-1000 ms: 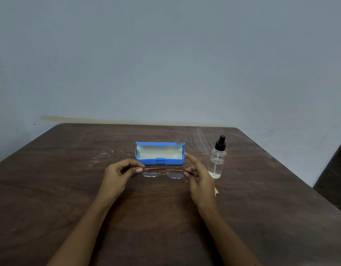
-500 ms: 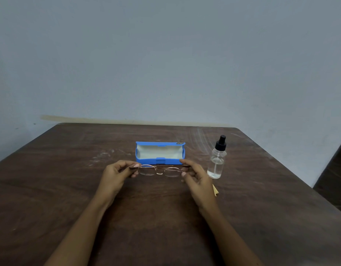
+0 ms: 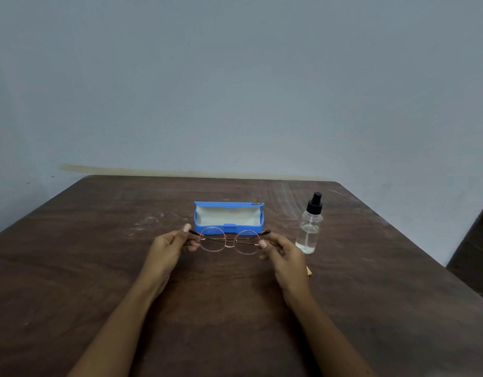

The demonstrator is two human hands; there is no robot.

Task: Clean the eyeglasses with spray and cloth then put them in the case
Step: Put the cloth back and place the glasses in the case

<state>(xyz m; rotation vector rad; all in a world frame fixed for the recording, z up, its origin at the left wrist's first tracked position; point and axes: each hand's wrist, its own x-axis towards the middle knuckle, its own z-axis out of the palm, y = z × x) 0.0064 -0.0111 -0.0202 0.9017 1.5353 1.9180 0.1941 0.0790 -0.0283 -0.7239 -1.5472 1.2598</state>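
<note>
While pinching the eyeglasses at both ends, holding them low over the worktop, just on the near side of the case.

- Left hand: fingers curled, thumb and fingertips pinched on the left end of the frame.
- Eyeglasses: round lenses facing the camera, temples folded across behind them, tips poking out past each side. Looks clear of the worktop, hard to confirm.
- Case: blue, lid open, pale lining, nothing inside. Just beyond the frame, centre of the worktop.
- Right hand: same pinch on the right end, remaining fingers loosely curled.
- Spray bottle: upright, cap on, just right of the right hand, not touched.
- Cloth: only a yellow corner showing behind the right wrist, on the worktop, not in either hand.

Progress, as a judgement: cannot tell from the lenses whether sprayed or wiped. Folded temples plus open case would fit the stow step, but equally a fresh start. Definitely left: seating the eyeglasses in the case. Possibly left: spray and wipe.
</note>
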